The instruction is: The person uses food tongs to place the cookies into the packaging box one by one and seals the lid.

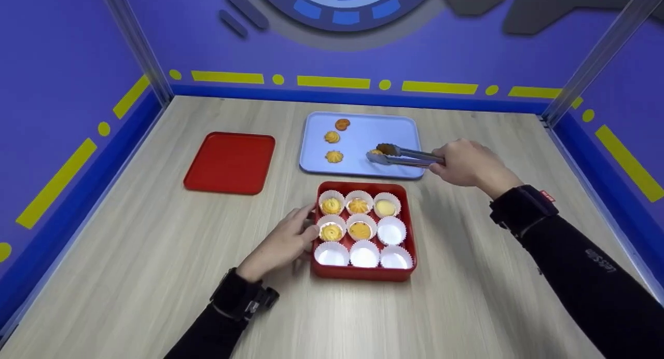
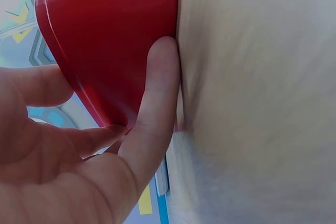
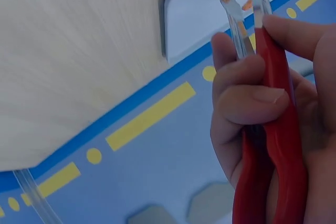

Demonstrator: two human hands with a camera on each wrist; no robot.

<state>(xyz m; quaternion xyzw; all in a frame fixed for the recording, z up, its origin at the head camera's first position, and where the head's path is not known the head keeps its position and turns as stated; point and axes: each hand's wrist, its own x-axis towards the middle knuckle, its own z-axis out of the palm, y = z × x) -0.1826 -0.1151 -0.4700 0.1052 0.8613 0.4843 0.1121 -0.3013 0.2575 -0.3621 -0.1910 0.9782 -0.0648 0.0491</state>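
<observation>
In the head view your left forearm comes in from 7 o'clock, and your left hand sits at 9 o'clock of the red box. Your right forearm enters from 4 o'clock; your right hand is at the box's 2 o'clock, angled toward the blue tray at 12 o'clock. A flat red square piece lies at 10 o'clock.

The left wrist view shows what the head view hides: one of your fingers lies along the box's outer wall, low by the table, while others touch nearer the rim. The right wrist view shows the tongs' red handles in your grasp, covered from above.

Your left fingers are spread and fairly straight against the box. Your right fingers wrap and squeeze the tongs, whose tips stand either side of a cookie near the tray's 4 o'clock; you cannot tell whether it is lifted. Three more cookies lie between the tray's 8 and 11 o'clock. Inside the box, five of nine paper cups are filled; those from 3 round to between 7 and 8 o'clock show bare bottoms.
</observation>
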